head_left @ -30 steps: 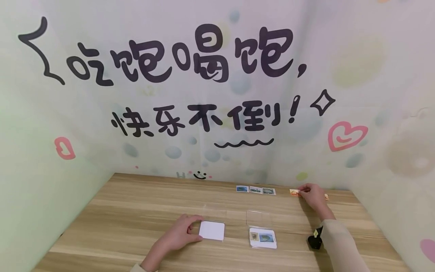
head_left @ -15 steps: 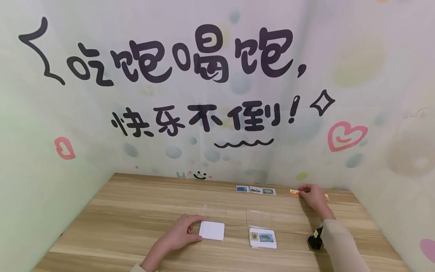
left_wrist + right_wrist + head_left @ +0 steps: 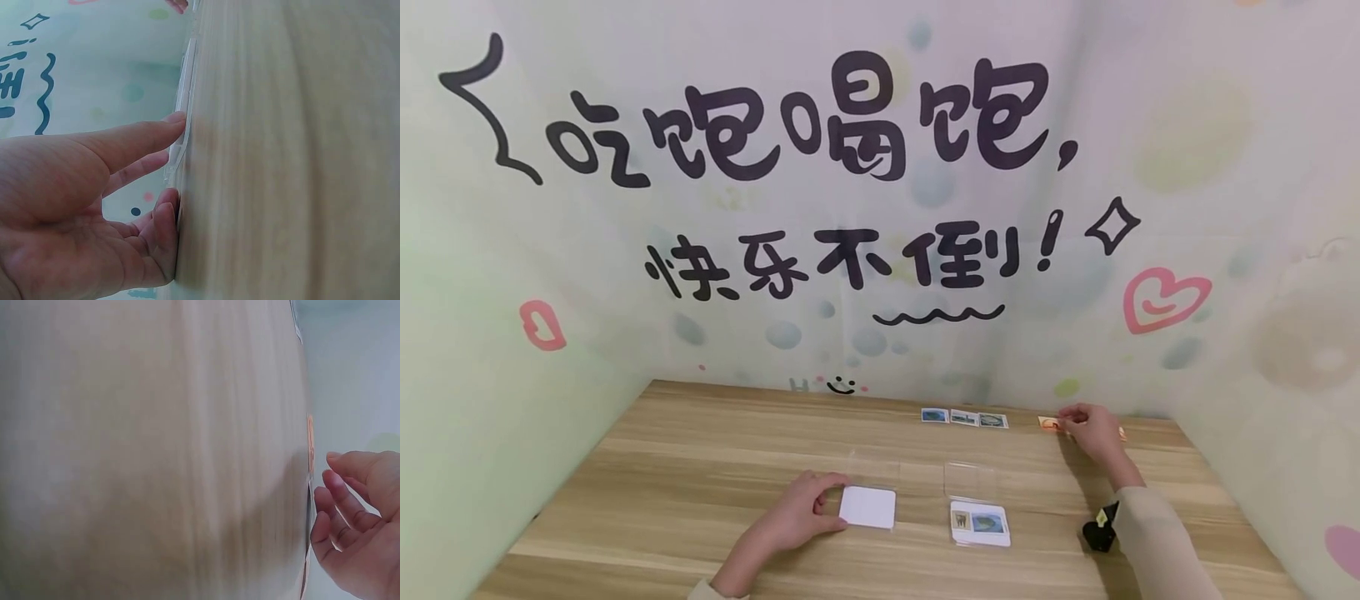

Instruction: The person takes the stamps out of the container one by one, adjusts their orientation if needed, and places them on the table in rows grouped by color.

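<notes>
Left hand (image 3: 793,515) touches the case's (image 3: 185,84) nine-o'clock edge, grip spread; towards two o'clock, right hand (image 3: 1093,432) is at an orange stamp (image 3: 1048,423), only its wrist view showing thumb and forefinger parted.

The left hand (image 3: 797,512) lay with thumb and forefinger extended and spread apart, its other fingers bent. The right arm (image 3: 1161,533) stretched farther forward, the right hand (image 3: 1093,432) loosely curled, thumb tip near forefinger tip.

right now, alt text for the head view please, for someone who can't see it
A person's left hand touches a clear case holding a white card; the right hand is at small orange pictures near the far edge of the table, before a backdrop with black lettering.
</notes>
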